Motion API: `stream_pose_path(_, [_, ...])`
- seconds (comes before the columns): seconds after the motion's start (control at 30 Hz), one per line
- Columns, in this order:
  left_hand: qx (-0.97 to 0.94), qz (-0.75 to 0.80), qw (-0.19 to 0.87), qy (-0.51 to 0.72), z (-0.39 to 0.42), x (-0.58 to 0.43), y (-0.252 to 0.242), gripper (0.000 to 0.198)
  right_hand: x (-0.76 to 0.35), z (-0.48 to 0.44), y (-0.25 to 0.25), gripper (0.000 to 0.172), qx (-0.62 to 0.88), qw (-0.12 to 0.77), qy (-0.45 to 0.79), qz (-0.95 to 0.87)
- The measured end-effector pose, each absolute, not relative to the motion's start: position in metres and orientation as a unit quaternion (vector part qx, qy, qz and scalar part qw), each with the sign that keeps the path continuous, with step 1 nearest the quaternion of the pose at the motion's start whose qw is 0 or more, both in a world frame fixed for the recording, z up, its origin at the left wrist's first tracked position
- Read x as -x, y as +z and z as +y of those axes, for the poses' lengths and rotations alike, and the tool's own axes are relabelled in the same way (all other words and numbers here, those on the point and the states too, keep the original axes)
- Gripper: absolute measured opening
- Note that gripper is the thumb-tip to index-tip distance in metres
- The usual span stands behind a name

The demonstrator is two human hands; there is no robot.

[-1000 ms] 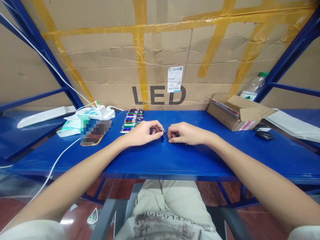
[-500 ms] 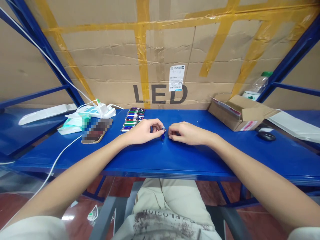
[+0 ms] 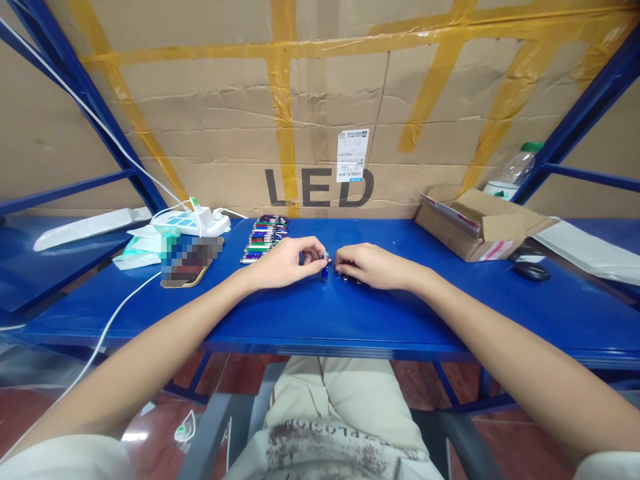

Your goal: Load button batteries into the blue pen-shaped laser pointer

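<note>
"What lies before you?"

"A huge brown cardboard sheet (image 3: 210, 133) with yellow tape and black 'LED' lettering, then my long, glossy blue metal table (image 3: 300, 320). On its right, an open brown cardboard box (image 3: 445, 233)."

"And your hands?"

"My left hand (image 3: 287, 265) is narrowed in a pinch; my right hand (image 3: 373, 265) curls just beside it (I cannot tell whether it grips anything). Beyond my left wrist lies a row of slim, multicoloured metallic cylinders (image 3: 259, 241)."

"Smallest?"

"A small blue cylinder with a silver top (image 3: 325, 270), upright in my left fingertips, between both hands. Tiny shiny pieces (image 3: 346, 277) show beneath my right fingers."
</note>
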State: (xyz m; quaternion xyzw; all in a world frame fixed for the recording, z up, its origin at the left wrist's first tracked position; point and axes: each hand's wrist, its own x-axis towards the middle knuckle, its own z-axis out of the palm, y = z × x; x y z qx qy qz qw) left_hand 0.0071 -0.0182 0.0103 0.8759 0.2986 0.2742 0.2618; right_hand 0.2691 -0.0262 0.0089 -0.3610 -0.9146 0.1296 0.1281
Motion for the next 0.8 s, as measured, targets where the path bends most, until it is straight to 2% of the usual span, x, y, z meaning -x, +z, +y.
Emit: stream_pose_path(0.8, [-0.874,0.312,0.260,0.268,-0.0170,-0.0069,0.0103,0.027,-0.2660,-0.0232,0.0014,0.018,0.349,0.137,0.128,-0.918])
